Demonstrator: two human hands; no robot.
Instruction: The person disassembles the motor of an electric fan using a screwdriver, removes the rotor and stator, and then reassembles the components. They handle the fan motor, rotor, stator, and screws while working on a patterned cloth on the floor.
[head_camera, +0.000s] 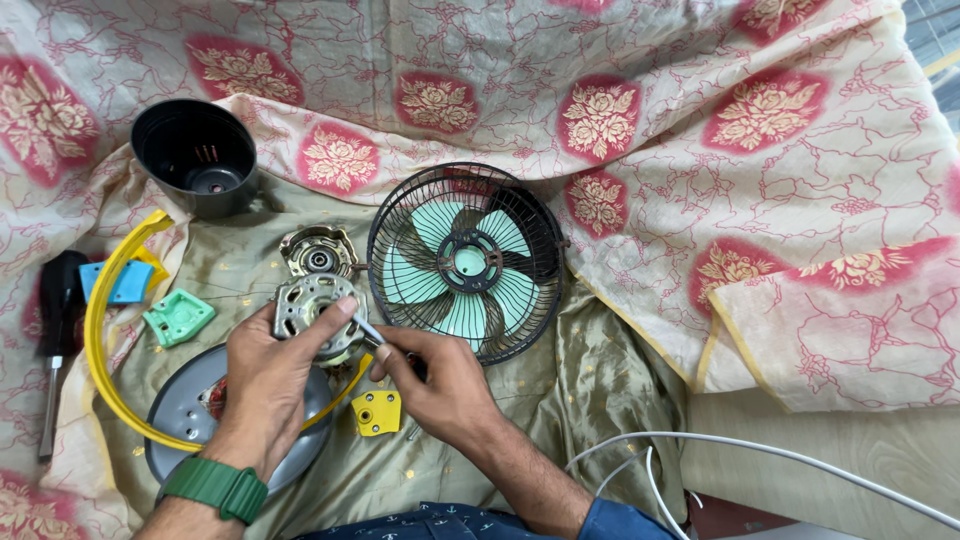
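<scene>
Looks like the fan is already well stripped down: the black grille with the pale green blades lies flat on the cloth, the black cup-shaped housing is off to the upper left, a metal end cap sits just above the hands, and little plastic bits are scattered around, including a yellow bracket and a green piece. So the teardown seems mostly done, and what's left is the motor itself. The left hand is closed around the motor, holding it just above the grey round base plate and beside the grille. The right hand is pinched shut on a thin metal tool, probably a screwdriver tip, touching the motor's right side. The tool's long axis runs diagonally, tip pointing up-left into the motor. A black-handled screwdriver lies unused at far left, roughly upright in frame.
</scene>
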